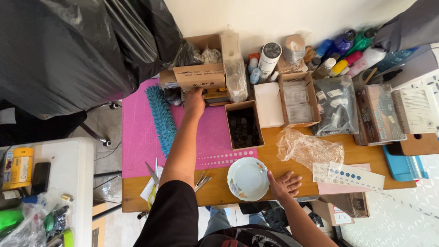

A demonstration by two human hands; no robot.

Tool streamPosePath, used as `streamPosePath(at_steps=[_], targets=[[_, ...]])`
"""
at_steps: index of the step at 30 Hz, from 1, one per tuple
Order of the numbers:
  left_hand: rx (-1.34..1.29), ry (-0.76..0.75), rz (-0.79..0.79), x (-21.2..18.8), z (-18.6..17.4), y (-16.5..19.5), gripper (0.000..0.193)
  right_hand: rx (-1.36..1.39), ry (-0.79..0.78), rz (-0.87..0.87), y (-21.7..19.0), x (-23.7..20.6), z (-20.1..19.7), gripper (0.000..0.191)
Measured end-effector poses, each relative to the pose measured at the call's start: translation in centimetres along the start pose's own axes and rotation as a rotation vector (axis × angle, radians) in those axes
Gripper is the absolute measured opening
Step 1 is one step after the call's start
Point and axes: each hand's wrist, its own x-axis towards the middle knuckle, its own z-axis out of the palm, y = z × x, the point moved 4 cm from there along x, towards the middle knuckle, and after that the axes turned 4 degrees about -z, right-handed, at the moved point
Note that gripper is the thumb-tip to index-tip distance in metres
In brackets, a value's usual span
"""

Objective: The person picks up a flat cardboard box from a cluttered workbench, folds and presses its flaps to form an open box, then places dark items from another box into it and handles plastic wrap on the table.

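My left hand (195, 101) reaches far across the pink cutting mat (137, 137) to the base of a brown cardboard box (200, 75) at the back; its fingers are hidden under the box edge. My right hand (284, 184) lies flat with fingers spread on the wooden table (366, 158), just right of a white flowered plate (248, 178) and touching its rim. An open cardboard box of small black pieces (243, 126) stands between the two hands.
A blue fuzzy duster (161, 116) lies on the mat. Scissors and tweezers (155, 178) sit near the front edge. Crumpled clear plastic (308, 148), a dotted sheet (347, 176), boxes, bags and bottles (340, 50) crowd the back. A black plastic bag (68, 50) hangs at left.
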Motion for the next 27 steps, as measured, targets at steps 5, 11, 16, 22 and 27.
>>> streamPosePath(at_steps=[5,11,16,22,27], targets=[[-0.102,-0.023,-0.179,0.2,0.6,-1.1,0.027,-0.007,0.007,0.005,0.0,0.1,0.2,0.13],[-0.084,0.019,-0.251,0.0,1.2,-1.4,0.024,-0.027,0.016,0.009,-0.1,0.0,0.3,0.129],[-0.013,0.189,-0.348,-0.7,0.1,-3.1,0.022,-0.012,0.026,0.004,-0.1,0.0,0.3,0.129],[-0.012,0.263,-0.486,-1.0,-1.1,-5.1,0.016,-0.005,0.025,0.013,0.0,0.0,0.4,0.128],[-0.046,0.339,-0.518,-0.6,-1.4,-4.8,0.022,-0.01,0.032,0.01,-0.2,0.0,0.4,0.127]])
